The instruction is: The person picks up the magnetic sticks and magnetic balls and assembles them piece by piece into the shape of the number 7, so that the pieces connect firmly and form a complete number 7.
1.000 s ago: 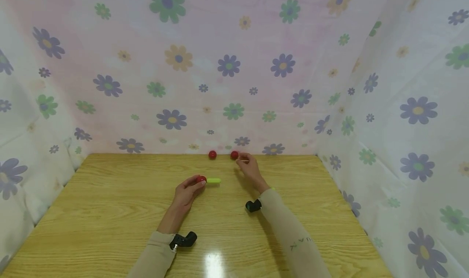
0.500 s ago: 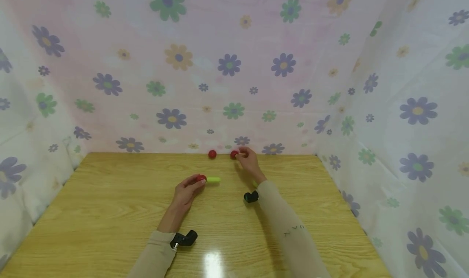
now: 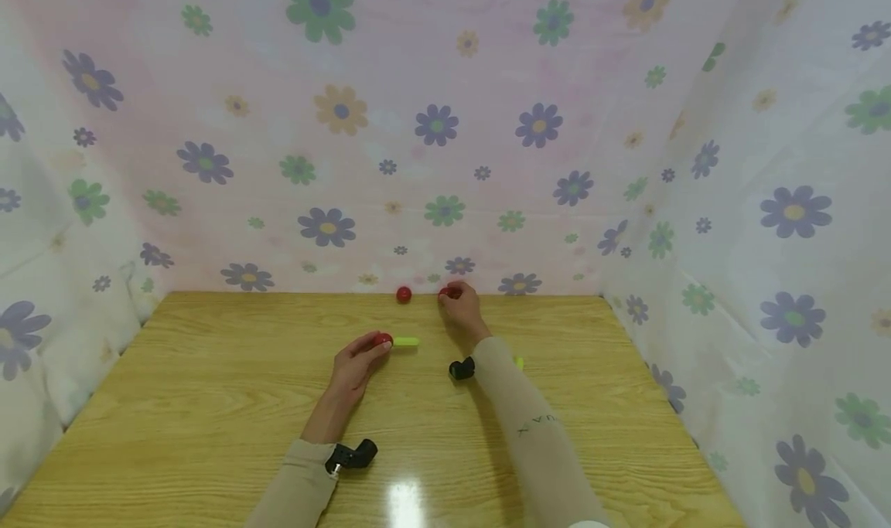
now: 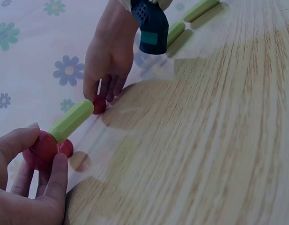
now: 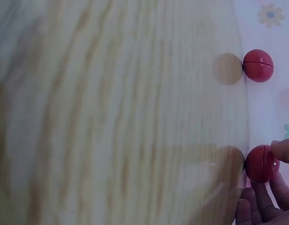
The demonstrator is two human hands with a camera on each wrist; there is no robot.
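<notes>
My left hand holds a red ball with a light-green handle joined to it, rather like a maraca. In the left wrist view the thumb and fingers grip this seamed ball, its green handle sticking out away from the hand. At the table's far edge my right hand pinches a second red ball between thumb and fingers. The right wrist view shows this ball low on the tabletop, partly covered by the fingers. A third red ball rests to its left, untouched.
Two loose light-green handles lie on the wooden table, past the right wrist in the left wrist view. The right forearm mostly hides them in the head view. A flowered cloth stands along the table's back and sides.
My right hand has shifted slightly left and its fingers have come around the red ball at the back edge. My left hand stays in place with its ball and handle.
</notes>
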